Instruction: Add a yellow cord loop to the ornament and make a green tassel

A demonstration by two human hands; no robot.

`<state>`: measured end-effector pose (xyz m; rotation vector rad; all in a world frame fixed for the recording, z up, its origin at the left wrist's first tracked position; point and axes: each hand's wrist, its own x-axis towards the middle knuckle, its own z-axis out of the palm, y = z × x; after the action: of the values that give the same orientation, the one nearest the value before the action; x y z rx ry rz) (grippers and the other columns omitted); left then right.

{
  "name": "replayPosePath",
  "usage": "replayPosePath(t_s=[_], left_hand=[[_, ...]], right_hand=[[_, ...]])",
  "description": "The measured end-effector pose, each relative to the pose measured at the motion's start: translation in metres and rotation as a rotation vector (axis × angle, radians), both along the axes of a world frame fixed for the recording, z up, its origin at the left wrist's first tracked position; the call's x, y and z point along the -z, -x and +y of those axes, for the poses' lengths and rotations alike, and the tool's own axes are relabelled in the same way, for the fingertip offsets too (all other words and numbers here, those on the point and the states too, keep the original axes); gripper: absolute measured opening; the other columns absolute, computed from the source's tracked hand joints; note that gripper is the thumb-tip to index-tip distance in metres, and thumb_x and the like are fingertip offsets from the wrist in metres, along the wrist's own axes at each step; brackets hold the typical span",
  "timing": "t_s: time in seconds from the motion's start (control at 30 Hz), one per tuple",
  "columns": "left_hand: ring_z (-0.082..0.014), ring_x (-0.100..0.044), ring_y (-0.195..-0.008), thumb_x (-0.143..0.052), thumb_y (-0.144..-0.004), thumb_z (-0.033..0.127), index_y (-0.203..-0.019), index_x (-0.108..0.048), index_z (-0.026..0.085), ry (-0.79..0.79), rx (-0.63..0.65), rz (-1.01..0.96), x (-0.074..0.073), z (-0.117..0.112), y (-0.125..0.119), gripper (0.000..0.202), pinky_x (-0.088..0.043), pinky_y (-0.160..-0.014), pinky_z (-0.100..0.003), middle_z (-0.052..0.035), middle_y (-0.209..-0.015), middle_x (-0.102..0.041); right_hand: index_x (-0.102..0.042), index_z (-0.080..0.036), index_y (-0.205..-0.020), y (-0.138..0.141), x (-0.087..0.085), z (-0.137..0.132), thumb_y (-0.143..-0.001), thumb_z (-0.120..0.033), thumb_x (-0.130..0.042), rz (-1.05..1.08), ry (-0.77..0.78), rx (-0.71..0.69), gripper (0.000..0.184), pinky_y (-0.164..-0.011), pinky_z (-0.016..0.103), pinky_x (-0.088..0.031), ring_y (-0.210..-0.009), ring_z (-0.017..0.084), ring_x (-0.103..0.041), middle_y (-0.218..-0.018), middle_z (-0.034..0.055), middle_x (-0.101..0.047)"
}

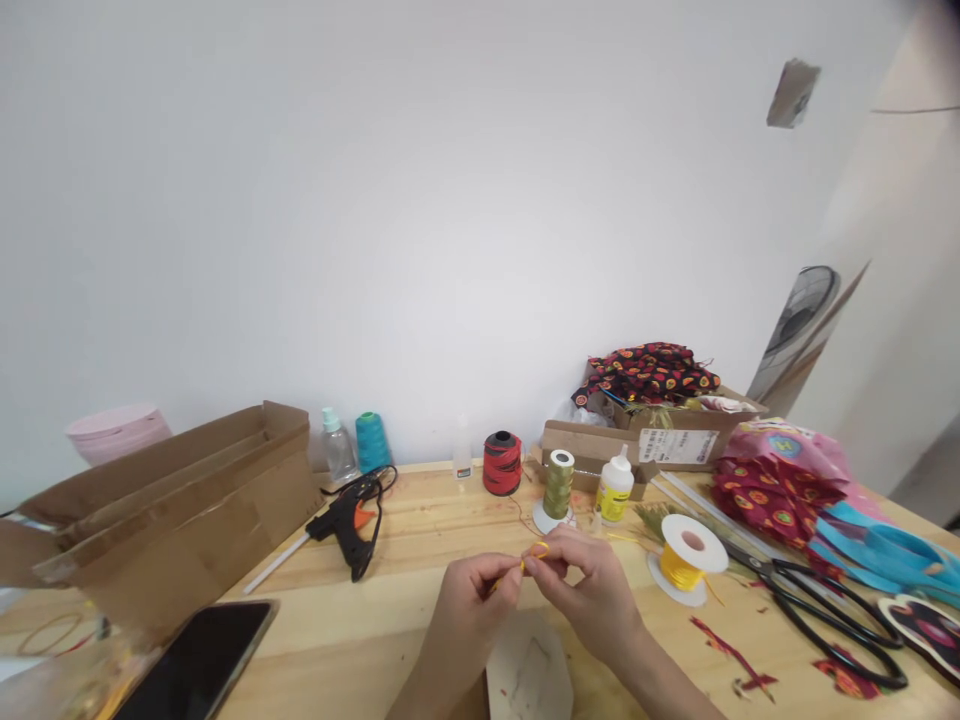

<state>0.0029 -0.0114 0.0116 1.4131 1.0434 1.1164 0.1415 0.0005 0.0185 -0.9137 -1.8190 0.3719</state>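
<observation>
My left hand (pixel 471 600) and my right hand (pixel 592 585) meet over the wooden table (pixel 420 530), fingers pinched together on a thin yellow cord (pixel 537 551) that forms a small loop between them. A spool of yellow cord (pixel 684 560) lies just right of my right hand. An olive-green thread spool (pixel 558 484) and a white glue bottle (pixel 615 487) stand just beyond my hands. A pale cardboard piece (pixel 529 675) lies under my wrists.
A black hot glue gun (pixel 349 522), red thread spool (pixel 502 463), teal spool (pixel 372 441) and open cardboard box (pixel 172 510) sit left. Large black scissors (pixel 821 600), patterned fabric (pixel 772 490), blue ribbon (pixel 885 550) lie right. A phone (pixel 199 660) rests near left.
</observation>
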Motion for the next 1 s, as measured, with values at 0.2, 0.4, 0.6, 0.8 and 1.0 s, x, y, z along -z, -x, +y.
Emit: replayPosePath(t_s=[0.2, 0.4, 0.6, 0.8, 1.0], left_hand=[[-0.0035, -0.016, -0.037, -0.052, -0.066, 0.043, -0.043, -0.035, 0.018, 0.22, 0.01, -0.23, -0.008, -0.003, -0.003, 0.038, -0.011, -0.037, -0.02, 0.0094, -0.04, -0.023], [-0.0039, -0.016, -0.039, -0.055, -0.065, 0.043, -0.044, -0.035, 0.018, 0.196, 0.005, -0.269, -0.01, -0.003, -0.004, 0.038, -0.012, -0.038, -0.02, 0.0097, -0.042, -0.02], [-0.0029, -0.024, -0.036, -0.058, -0.065, 0.037, -0.061, -0.057, 0.013, 0.205, -0.002, -0.267, -0.007, 0.0, -0.001, 0.024, -0.014, -0.038, -0.02, 0.0089, -0.044, -0.029], [-0.0021, -0.021, -0.036, -0.062, -0.063, 0.035, -0.061, -0.06, 0.013, 0.231, 0.007, -0.311, -0.005, 0.0, 0.0, 0.023, -0.011, -0.038, -0.02, 0.0091, -0.04, -0.03], [-0.0019, -0.022, -0.036, -0.064, -0.06, 0.034, -0.061, -0.062, 0.011, 0.258, -0.017, -0.351, -0.009, -0.002, -0.003, 0.023, -0.01, -0.039, -0.02, 0.0081, -0.038, -0.033]], right_hand=[[-0.06, -0.015, -0.06, 0.0, -0.006, -0.002, -0.075, -0.019, -0.052, 0.002, 0.012, -0.065, 0.018, -0.052, 0.022, -0.038, -0.051, 0.01, -0.047, -0.052, 0.0002, -0.053], [-0.06, -0.016, -0.063, 0.0, -0.008, -0.004, -0.075, -0.016, -0.052, 0.002, -0.042, -0.081, 0.014, -0.054, 0.022, -0.037, -0.053, 0.011, -0.047, -0.055, 0.0009, -0.056], [-0.059, -0.016, -0.064, 0.0, -0.006, -0.003, -0.077, -0.021, -0.05, 0.137, 0.146, -0.088, 0.016, -0.053, 0.021, -0.037, -0.056, 0.011, -0.047, -0.058, 0.0003, -0.053], [-0.057, -0.017, -0.065, 0.0, -0.003, -0.002, -0.076, -0.025, -0.051, 0.237, 0.275, -0.166, 0.015, -0.053, 0.021, -0.038, -0.058, 0.011, -0.047, -0.06, -0.001, -0.051], [-0.059, -0.017, -0.067, -0.001, -0.006, -0.004, -0.077, -0.02, -0.05, 0.103, 0.053, -0.098, 0.013, -0.055, 0.023, -0.038, -0.057, 0.012, -0.048, -0.058, -0.0006, -0.052]])
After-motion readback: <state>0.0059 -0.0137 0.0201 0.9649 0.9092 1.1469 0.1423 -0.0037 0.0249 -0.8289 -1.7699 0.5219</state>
